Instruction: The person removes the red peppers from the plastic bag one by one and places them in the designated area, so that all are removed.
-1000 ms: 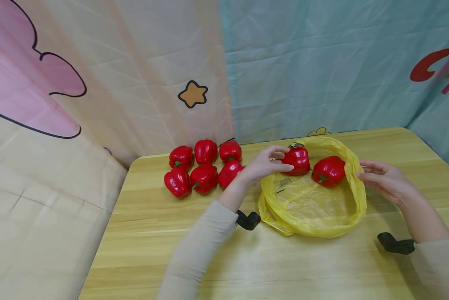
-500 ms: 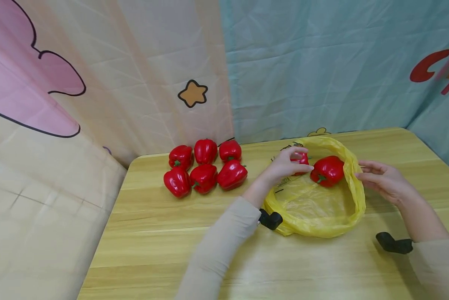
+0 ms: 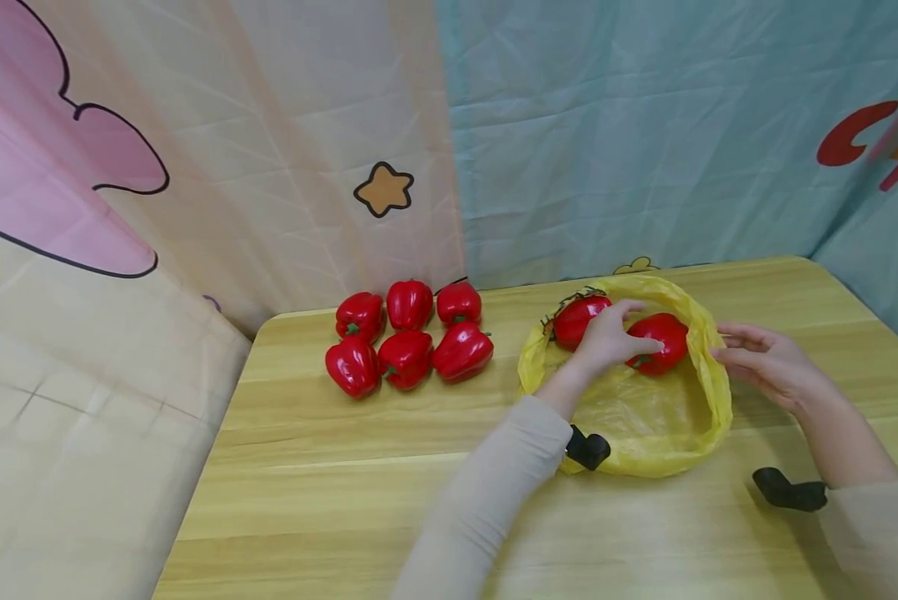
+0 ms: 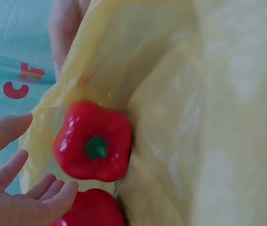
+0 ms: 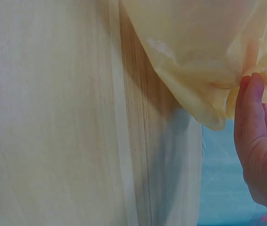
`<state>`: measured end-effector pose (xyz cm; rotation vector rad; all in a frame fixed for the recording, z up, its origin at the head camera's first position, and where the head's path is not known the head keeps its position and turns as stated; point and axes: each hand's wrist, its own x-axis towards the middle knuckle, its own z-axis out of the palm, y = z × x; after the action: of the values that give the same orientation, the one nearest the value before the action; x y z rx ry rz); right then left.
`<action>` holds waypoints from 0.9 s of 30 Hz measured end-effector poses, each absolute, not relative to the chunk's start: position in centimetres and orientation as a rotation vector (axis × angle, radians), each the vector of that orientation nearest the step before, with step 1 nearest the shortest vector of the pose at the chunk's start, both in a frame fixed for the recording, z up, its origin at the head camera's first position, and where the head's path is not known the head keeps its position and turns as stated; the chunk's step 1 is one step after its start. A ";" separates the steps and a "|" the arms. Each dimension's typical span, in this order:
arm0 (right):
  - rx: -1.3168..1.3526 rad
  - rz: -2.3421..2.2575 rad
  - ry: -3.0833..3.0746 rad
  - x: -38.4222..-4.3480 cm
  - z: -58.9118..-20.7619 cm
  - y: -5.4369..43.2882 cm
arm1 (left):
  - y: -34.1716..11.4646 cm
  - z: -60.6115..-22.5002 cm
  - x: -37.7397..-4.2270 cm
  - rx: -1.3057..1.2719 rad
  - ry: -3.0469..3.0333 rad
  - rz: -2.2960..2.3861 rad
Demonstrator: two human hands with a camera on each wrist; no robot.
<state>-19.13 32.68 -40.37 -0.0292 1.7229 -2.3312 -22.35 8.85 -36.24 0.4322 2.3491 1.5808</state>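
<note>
A yellow plastic bag (image 3: pixel 647 462) lies on the table with its mouth spread wide and its rim rolled. Inside are two red bell peppers: one (image 3: pixel 578 321) toward the left rim, the other (image 3: pixel 666 337), green-stemmed, toward the right. My left hand (image 3: pixel 608 337) reaches into the bag between them, partly covering both in the head view. In the left wrist view its fingers are spread, with a gap to the stemmed bell pepper (image 4: pixel 93 141). My right hand (image 3: pixel 775 367) pinches the bag's right rim; in the right wrist view one finger shows through the thin plastic (image 5: pixel 190 61).
Several more red bell peppers (image 3: pixel 406 360) stand in two rows on the wooden table (image 3: pixel 329 500), left of the bag. A printed curtain (image 3: pixel 606 133) hangs along the table's back edge. Each wrist carries a black camera mount (image 3: pixel 790 490).
My left hand has moved right, from the left pepper toward the right one. The left pepper now lies a little further left, uncovered by the fingers. My right hand has stayed at the rim.
</note>
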 end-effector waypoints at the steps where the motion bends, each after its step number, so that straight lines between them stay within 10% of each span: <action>1: -0.027 -2.331 1.723 -19.1 -40.4 32.7 | 9.1 -36.4 -22.2 0.455 2.379 1.573; 27: -0.030 -2.311 1.771 -19.0 -40.6 32.9 | 12.6 -39.4 -20.9 0.247 2.751 1.481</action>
<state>-19.00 32.89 -40.57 -0.0302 1.7710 -2.3110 -20.94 12.57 -39.39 0.2468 2.7512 1.4813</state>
